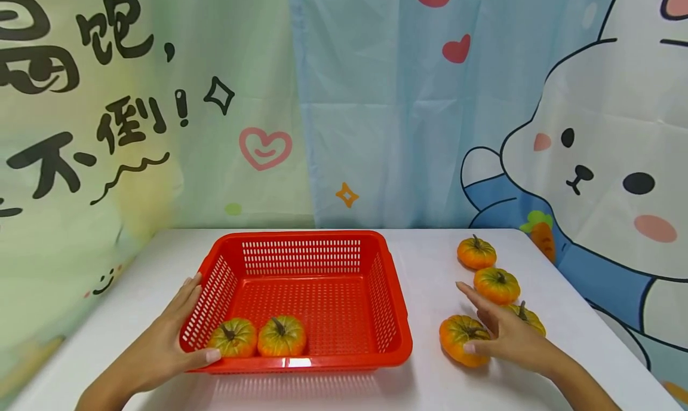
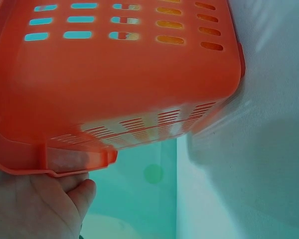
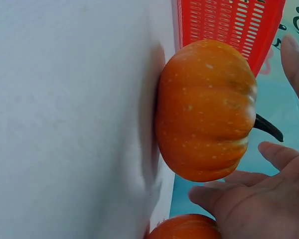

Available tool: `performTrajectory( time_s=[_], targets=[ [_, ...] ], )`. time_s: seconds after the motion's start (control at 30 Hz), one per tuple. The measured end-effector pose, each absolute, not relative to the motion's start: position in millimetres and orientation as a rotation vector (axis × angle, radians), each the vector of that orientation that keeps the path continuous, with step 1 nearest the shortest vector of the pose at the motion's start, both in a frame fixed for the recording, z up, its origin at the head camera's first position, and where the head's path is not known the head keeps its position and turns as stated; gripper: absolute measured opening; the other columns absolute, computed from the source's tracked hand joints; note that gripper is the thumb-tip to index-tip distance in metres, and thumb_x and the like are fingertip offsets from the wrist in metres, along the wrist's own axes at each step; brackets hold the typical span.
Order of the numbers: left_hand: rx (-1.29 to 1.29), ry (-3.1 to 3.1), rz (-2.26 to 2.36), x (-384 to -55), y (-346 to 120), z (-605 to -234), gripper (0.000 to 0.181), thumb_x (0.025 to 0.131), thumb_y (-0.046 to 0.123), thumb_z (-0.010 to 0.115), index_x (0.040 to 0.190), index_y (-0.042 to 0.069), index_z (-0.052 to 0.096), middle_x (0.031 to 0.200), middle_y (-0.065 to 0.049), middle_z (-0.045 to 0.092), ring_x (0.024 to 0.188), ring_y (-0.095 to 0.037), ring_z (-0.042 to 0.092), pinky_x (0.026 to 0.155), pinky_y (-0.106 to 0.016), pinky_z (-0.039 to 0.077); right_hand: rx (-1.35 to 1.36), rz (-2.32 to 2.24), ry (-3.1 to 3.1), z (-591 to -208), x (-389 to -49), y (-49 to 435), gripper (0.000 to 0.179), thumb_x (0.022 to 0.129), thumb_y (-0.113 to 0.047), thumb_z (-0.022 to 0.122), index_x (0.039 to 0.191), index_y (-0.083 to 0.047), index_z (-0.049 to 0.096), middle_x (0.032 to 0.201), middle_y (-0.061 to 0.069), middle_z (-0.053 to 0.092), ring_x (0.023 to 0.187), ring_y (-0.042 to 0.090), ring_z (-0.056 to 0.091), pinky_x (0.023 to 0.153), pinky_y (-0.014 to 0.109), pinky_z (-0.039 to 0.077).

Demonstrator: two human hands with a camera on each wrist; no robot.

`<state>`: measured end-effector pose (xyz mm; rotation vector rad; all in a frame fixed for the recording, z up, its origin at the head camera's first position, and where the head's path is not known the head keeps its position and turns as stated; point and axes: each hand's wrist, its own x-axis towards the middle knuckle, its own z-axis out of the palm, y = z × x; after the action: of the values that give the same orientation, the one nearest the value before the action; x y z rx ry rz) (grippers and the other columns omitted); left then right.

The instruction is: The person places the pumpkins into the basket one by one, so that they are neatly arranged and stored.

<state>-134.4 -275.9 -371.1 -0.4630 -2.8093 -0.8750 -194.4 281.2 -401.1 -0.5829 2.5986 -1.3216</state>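
My left hand [image 1: 161, 342] rests at the near left corner of a red plastic basket [image 1: 398, 315], fingers fairly straight along its left side and thumb over the front rim. The left wrist view shows those fingers [image 2: 82, 191] against the rim from outside. Inside the basket, two small orange pumpkins [image 1: 233, 338] sit by the front wall. On the right, my right hand [image 1: 510, 336] is spread above the nearest loose pumpkin [image 1: 457, 339], its thumb overlapping it. In the right wrist view this pumpkin [image 3: 207, 112] stands beside the parted fingers, its dark stem towards them.
More pumpkins stand behind the right hand: one [image 1: 527, 316] partly hidden by it, another [image 1: 497, 285] farther back, and the farthest [image 1: 476, 253] near the table's back. A white table [image 1: 424, 267] bears everything. A printed curtain [image 1: 355, 100] hangs behind it.
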Motion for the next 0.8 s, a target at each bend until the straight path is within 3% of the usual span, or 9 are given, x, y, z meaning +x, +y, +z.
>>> performTrajectory(
  time_s=[0.17,0.33,0.43,0.8],
  targets=[
    [-0.463,-2.807,-0.87,-134.0,-275.9,-371.4,0.11,0.074,0.043,0.079,0.154,0.0,0.017,0.16,-0.016,0.011,0.146,-0.036,0.008,0.094,-0.073,0.03,-0.565,-1.358,2.537,-401.8,-196.0,281.9,0.083,0.087,-0.023,0.074,0.153,-0.004,0.027,0.152,0.028,0.027,0.136,0.051,0.027,0.099,0.047,0.038],
    [-0.462,-2.811,-0.874,-134.1,-276.0,-371.4,0.11,0.074,0.043,0.079,0.154,0.0,0.017,0.16,-0.015,0.011,0.146,-0.036,0.007,0.094,-0.073,0.03,-0.59,-1.306,2.536,-405.5,-199.7,284.9,0.058,0.092,-0.025,0.068,0.141,0.001,0.049,0.14,0.02,0.05,0.127,0.038,0.046,0.093,0.031,0.048],
    [-0.47,-2.806,-0.879,-133.9,-276.0,-371.8,0.109,0.075,0.042,0.079,0.154,0.0,0.018,0.16,-0.016,0.011,0.146,-0.035,0.006,0.094,-0.073,0.029,-0.577,-1.262,2.557,-406.8,-201.1,286.0,0.049,0.093,-0.027,0.066,0.134,-0.001,0.058,0.131,0.014,0.059,0.119,0.031,0.053,0.09,0.029,0.049],
    [-0.488,-2.785,-0.887,-133.4,-276.4,-372.7,0.109,0.074,0.041,0.08,0.153,-0.002,0.018,0.161,-0.015,0.011,0.146,-0.034,0.007,0.094,-0.073,0.029,-0.547,-1.152,2.609,-407.1,-201.4,287.2,0.051,0.094,-0.03,0.065,0.134,0.001,0.057,0.128,0.014,0.061,0.119,0.037,0.054,0.091,0.041,0.049]
  ],
)
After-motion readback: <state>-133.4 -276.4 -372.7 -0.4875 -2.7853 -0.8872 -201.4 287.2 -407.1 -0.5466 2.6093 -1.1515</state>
